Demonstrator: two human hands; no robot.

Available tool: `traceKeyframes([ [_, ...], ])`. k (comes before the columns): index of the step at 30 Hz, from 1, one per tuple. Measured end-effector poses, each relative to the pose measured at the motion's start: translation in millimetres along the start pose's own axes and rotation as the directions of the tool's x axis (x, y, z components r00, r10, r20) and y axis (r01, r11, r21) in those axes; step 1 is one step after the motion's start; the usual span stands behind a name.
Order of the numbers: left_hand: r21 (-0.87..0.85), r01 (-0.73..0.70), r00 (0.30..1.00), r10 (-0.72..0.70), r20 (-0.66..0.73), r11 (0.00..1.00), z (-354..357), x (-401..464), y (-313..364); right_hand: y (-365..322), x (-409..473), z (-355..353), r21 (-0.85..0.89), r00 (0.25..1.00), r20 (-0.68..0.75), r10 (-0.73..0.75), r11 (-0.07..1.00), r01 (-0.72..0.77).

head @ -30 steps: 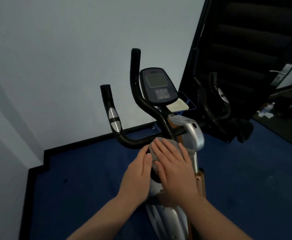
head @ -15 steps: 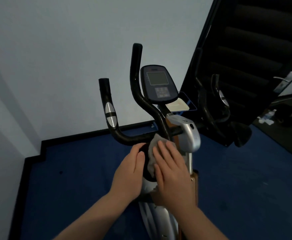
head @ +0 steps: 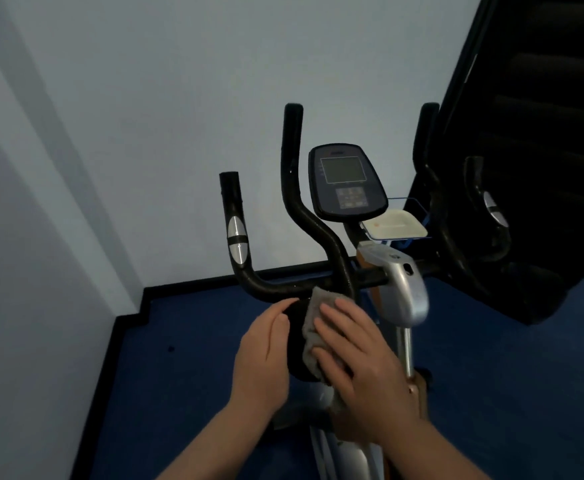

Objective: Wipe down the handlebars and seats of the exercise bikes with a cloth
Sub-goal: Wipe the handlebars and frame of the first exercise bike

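Lower centre of frame: the right hand [head: 360,368], fingers flat, is pressing the grey cloth [head: 313,327] lower down the black seat [head: 295,341] than a second ago; the left hand [head: 266,355] (open) is steadying its edge; the handlebars [head: 294,209] are waiting above.

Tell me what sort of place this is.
Probably a small gym or home workout room. An exercise bike with a console and black handlebars stands on blue carpet against a plain wall, and a mirror reflects the bars.
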State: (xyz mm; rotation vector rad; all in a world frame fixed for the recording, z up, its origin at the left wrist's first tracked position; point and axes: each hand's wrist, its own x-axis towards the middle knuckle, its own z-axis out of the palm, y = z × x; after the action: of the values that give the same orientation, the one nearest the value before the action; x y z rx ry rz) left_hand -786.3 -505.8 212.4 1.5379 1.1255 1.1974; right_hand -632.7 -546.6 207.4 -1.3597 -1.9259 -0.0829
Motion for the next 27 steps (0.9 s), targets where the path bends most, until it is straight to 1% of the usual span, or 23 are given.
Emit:
traceKeyframes([
  [2, 0.081, -0.025, 0.999, 0.024, 0.022, 0.996, -4.2, 2.1, 0.8, 5.8, 24.5, -4.6, 0.053, 1.000, 0.023, -0.002, 0.999, 0.001],
  [4, 0.115, -0.058, 0.998, 0.055, 0.024, 0.992, -6.0, 3.8, 0.7, 6.9, 35.6, -5.9, 0.114, 0.999, 0.001, 0.032, 0.993, -0.032],
  [6, 0.088, -0.079, 0.997, 0.079, 0.011, 0.993, -3.7, 3.0, 0.9, 2.8, 23.3, -3.3, 0.141, 0.997, -0.014, 0.071, 0.988, -0.068],
  [9, 0.025, -0.060, 0.998, 0.060, 0.006, 0.998, 0.0, 2.1, 2.1, -3.7, -4.2, -3.1, 0.076, 0.996, -0.026, 0.080, 0.994, -0.078],
  [11, 0.055, -0.083, 0.996, 0.082, 0.025, 0.995, -2.9, 4.1, 0.5, 0.2, 4.3, -7.8, 0.068, 0.999, 0.020, 0.049, 0.996, -0.051],
  [13, 0.103, -0.106, 0.994, 0.101, 0.050, 0.989, -6.9, 6.5, -1.4, 4.0, 26.3, -12.3, 0.125, 0.996, 0.071, 0.056, 0.990, -0.064],
  [16, 0.085, -0.106, 0.993, 0.101, 0.063, 0.991, -7.8, 5.4, 0.8, -0.6, 34.9, -14.7, 0.264, 0.980, 0.062, 0.191, 0.943, -0.201],
  [19, 0.017, -0.077, 0.995, 0.075, 0.069, 0.997, -4.0, 1.8, 4.2, -14.9, 8.9, -8.9, 0.281, 0.945, 0.003, 0.327, 0.907, -0.315],
  [21, 0.006, -0.069, 0.994, 0.068, 0.080, 0.998, -5.0, 2.2, 3.1, -21.1, 6.2, -10.8, 0.244, 0.935, 0.032, 0.354, 0.904, -0.351],
  [24, 0.110, -0.091, 0.987, 0.076, 0.141, 0.990, -11.9, 5.4, -0.3, -18.3, 36.6, -11.1, 0.072, 0.920, 0.148, 0.364, 0.923, -0.377],
  [25, 0.135, -0.105, 0.985, 0.084, 0.154, 0.985, -13.5, 5.9, -1.2, -19.1, 45.0, -10.7, 0.021, 0.906, 0.164, 0.389, 0.917, -0.398],
  [27, 0.137, -0.115, 0.985, 0.095, 0.145, 0.984, -13.8, 5.2, -1.8, -26.2, 48.2, -10.6, -0.027, 0.901, 0.140, 0.411, 0.911, -0.411],
])
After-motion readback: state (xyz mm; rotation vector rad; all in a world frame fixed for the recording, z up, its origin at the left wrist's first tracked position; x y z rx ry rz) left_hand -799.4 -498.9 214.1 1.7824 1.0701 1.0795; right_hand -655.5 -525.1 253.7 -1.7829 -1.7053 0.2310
